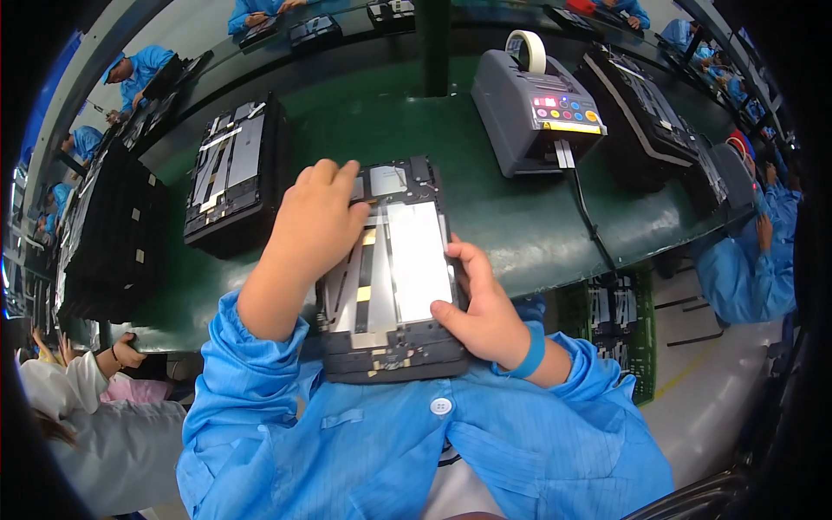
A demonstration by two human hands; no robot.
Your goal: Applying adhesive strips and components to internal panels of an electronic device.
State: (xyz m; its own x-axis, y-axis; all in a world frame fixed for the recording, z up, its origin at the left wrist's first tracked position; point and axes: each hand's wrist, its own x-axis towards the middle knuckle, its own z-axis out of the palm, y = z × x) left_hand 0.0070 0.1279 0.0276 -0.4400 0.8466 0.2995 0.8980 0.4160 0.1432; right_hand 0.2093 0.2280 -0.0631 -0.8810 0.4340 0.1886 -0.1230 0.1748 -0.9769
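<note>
An opened tablet [420, 260] with its inside facing up lies close in front of my body. Its silvery battery, dark ribbon cables and yellowish tape pieces show, and a black surround rims it. My right hand [481, 316] grips the right edge, thumb on top by the battery and fingers at the side. Over the upper left part of the tablet, my left hand [318, 221] is bent with its fingers curled and thumb close to them. What lies under those fingertips, if anything, is hidden.
A grey tape dispenser [511, 113] with a white roll stands beyond, at the right. Stacks of opened tablets [227, 173] stand at left, with taller black stacks [108, 234] farther left. More tablets [646, 108] are at right. Co-workers [754, 251] sit around the green table [347, 113].
</note>
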